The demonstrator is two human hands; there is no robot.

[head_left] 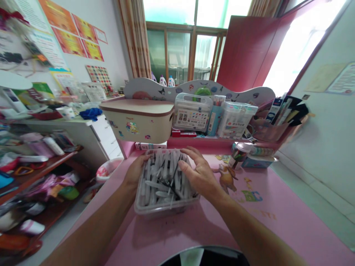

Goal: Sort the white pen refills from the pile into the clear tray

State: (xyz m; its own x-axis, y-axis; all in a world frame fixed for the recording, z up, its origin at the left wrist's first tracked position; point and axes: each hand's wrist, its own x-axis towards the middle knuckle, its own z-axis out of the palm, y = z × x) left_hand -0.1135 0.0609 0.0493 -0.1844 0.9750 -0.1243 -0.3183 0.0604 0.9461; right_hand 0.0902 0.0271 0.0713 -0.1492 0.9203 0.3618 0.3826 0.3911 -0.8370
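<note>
Lots of sticks (162, 184) in one clear box (166, 209)

The left hand (135, 170) and right hand (202, 174) squeeze its sides, on or just over the pink surface (288, 210). If one side tips, the loose sticks on top could slide out and spill.

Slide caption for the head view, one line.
Left hand and right hand hold a clear tub of slender items at a pink desk.

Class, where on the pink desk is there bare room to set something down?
Right of the right forearm, before the jar, the pink desk bears only flat pictures; another bare patch lies between the forearms, in front of the clear container. The shelf behind is crowded.
</note>
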